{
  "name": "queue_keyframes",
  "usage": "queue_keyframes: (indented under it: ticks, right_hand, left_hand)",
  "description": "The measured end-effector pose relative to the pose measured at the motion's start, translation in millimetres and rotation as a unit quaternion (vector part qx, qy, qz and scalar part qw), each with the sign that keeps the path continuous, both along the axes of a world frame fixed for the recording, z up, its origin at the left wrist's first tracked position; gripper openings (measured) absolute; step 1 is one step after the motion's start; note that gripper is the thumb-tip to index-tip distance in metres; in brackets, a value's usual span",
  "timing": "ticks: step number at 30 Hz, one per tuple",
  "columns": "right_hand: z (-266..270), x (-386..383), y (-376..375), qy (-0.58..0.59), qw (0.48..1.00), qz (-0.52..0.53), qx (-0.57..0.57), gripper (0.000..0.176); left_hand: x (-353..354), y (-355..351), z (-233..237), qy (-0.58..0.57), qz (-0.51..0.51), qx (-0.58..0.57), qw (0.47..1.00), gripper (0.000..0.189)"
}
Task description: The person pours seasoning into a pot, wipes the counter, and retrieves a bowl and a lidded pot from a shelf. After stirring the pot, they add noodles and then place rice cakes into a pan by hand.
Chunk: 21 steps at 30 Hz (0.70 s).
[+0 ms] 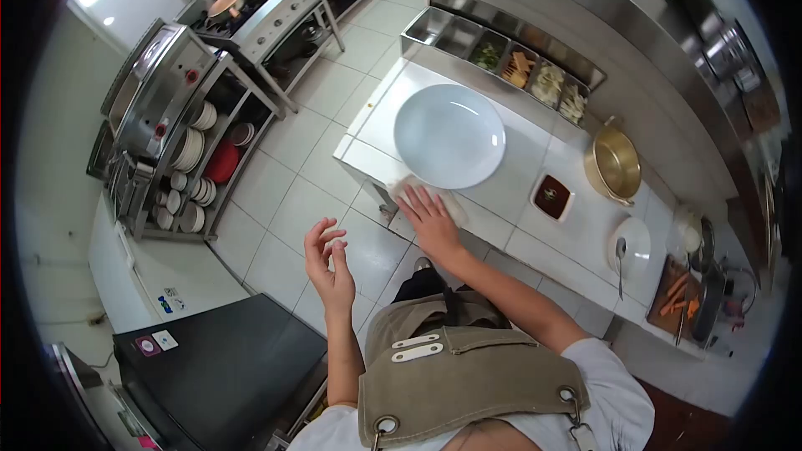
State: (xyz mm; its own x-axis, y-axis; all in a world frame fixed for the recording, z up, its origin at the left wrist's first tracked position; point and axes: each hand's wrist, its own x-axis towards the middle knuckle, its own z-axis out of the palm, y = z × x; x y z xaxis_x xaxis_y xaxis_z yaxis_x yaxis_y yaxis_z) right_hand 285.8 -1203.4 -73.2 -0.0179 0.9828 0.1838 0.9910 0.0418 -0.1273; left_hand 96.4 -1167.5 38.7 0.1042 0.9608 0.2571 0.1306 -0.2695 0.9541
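My right hand point(430, 219) lies flat, fingers spread, on a folded whitish cloth point(455, 211) at the near edge of the tiled counter point(522, 196). Part of the cloth is hidden under the palm. Just beyond it stands a large pale-blue bowl point(449, 135), with nothing in it. My left hand point(332, 263) is raised in the air left of the counter, above the floor. Its fingers are loosely bent and apart, and nothing shows in them.
Along the counter sit a dish of dark sauce point(551, 197), a brass-coloured pot point(614, 165), a white bowl with a spoon point(632, 244) and a board with carrots point(668, 292). Metal ingredient bins point(458, 36) line the back. A black-topped appliance point(225, 376) stands left; a stove point(267, 12) farther off.
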Motion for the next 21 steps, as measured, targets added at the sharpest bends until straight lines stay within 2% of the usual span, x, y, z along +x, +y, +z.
queue_keyframes:
  ticks: [3, 6, 8, 9, 11, 12, 14, 17, 21]
  right_hand:
    - [-3.5, -24.9, 66.2, -0.002, 1.000, 0.020, 0.007, 0.059]
    - [-2.7, -48.3, 131.0, 0.044, 0.998, -0.032, 0.030, 0.059]
    - [4.4, -60.4, 167.2, 0.083, 0.981, -0.168, 0.052, 0.057]
    - [6.3, -58.5, 185.1, 0.083, 0.981, -0.165, 0.054, 0.057]
    - [6.9, -51.4, 223.4, 0.091, 0.947, -0.301, 0.059, 0.059]
    - [6.9, -41.1, 243.9, 0.093, 0.948, -0.298, 0.060, 0.059]
    - [4.6, -22.4, 275.1, 0.120, 0.920, -0.366, 0.067, 0.059]
    - [-0.1, -32.3, 276.0, 0.102, 0.944, -0.312, 0.032, 0.061]
    - [-1.3, -74.3, 210.2, 0.093, 0.965, -0.242, 0.034, 0.064]
  left_hand:
    - [-23.5, -6.0, -9.7, 0.022, 0.026, -0.019, 0.999, 0.033]
    - [-45.6, -16.7, -18.7, 0.053, 0.050, -0.039, 0.997, 0.031]
    - [-60.1, -21.2, -22.7, 0.073, 0.062, -0.041, 0.995, 0.031]
    - [-66.1, -23.6, -22.5, 0.077, 0.080, -0.053, 0.992, 0.031]
    - [-78.8, -26.7, -23.1, 0.082, 0.101, -0.062, 0.989, 0.031]
    - [-85.1, -27.3, -23.8, 0.080, 0.123, -0.071, 0.987, 0.032]
    - [-99.3, -30.2, -25.5, 0.079, 0.153, -0.084, 0.982, 0.033]
    - [-113.3, -30.8, -29.4, 0.090, 0.197, -0.085, 0.973, 0.034]
    - [-118.6, -22.6, -29.7, 0.123, 0.197, -0.099, 0.968, 0.034]
